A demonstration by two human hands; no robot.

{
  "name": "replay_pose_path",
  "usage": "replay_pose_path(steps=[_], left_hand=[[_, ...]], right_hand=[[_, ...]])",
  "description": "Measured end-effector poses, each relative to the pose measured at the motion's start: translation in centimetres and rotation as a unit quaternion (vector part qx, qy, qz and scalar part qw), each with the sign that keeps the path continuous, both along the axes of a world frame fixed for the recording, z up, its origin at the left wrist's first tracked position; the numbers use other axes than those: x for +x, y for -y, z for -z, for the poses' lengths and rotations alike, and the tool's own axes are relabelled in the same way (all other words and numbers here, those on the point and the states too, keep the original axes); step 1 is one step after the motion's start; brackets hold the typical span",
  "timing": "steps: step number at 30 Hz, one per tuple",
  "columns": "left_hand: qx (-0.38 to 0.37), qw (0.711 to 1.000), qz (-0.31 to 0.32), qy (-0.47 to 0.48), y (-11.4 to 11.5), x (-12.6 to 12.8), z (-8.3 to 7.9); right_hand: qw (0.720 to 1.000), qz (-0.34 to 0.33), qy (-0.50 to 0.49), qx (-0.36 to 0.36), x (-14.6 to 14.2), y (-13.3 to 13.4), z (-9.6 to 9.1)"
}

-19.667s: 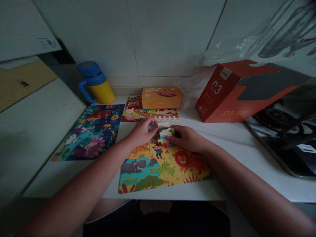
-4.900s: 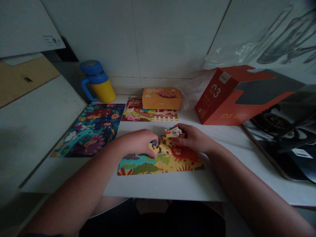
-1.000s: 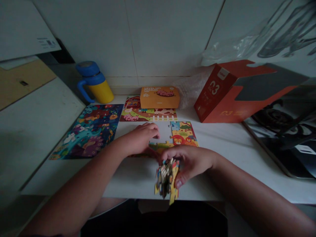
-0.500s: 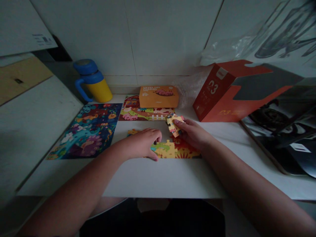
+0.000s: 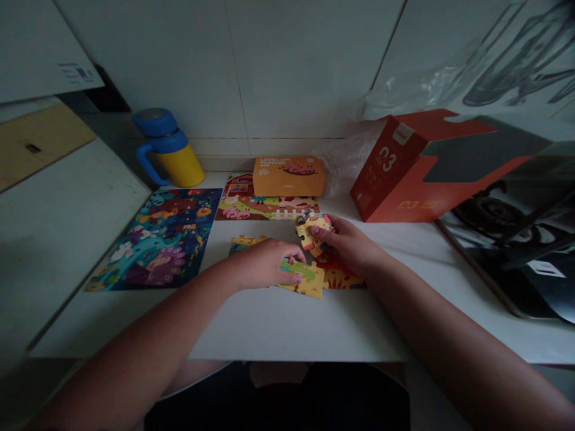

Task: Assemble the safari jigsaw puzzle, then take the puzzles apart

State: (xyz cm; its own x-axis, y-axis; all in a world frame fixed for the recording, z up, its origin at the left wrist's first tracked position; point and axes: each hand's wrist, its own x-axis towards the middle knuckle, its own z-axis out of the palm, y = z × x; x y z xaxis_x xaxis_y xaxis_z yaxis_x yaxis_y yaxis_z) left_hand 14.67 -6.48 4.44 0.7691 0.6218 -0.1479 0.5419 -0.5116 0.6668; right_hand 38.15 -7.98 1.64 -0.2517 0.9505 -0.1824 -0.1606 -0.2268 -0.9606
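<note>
My left hand (image 5: 265, 264) is pinched on a yellow puzzle piece with a green crocodile (image 5: 305, 278), which sits lifted and skewed at the front of the remaining yellow animal puzzle (image 5: 336, 276) on the white counter (image 5: 291, 326). My right hand (image 5: 348, 242) grips a stack of loose puzzle pieces (image 5: 311, 231) just above the puzzle's far side. A few joined pieces (image 5: 245, 242) show behind my left hand.
A dark blue finished puzzle (image 5: 162, 236) lies to the left, a farm puzzle (image 5: 265, 206) behind with a small orange box (image 5: 288, 176) on it. A blue-and-yellow jug (image 5: 168, 149) stands at the back left, a large red box (image 5: 431, 167) at the right, a stove (image 5: 521, 251) beyond.
The crocodile piece has come away from the row and turned under my left hand. My right hand with the stack has shifted slightly left.
</note>
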Motion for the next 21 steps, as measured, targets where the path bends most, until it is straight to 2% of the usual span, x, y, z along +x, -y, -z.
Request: replay_pose_path(steps=[6,9,14,18,21], left_hand=[[-0.052,0.998,0.008,0.045,-0.1,0.1,-0.4],[-0.07,0.993,-0.029,0.094,-0.3,-0.1,-0.8],[-0.007,0.984,-0.13,0.124,-1.3,-0.3,-0.5],[0.018,0.98,-0.154,0.123,-1.8,-0.4,0.4],[-0.008,0.98,-0.152,0.131,-2.0,-0.5,0.5]], right_hand=[[0.998,0.002,0.048,0.035,0.2,0.0,-0.4],[0.993,-0.01,0.101,0.058,0.6,-0.2,0.1],[0.974,-0.013,0.188,0.125,0.9,-0.3,0.7],[0.976,-0.025,0.181,0.119,0.7,-0.1,0.0],[0.962,-0.057,0.221,0.148,0.7,0.0,-0.4]])
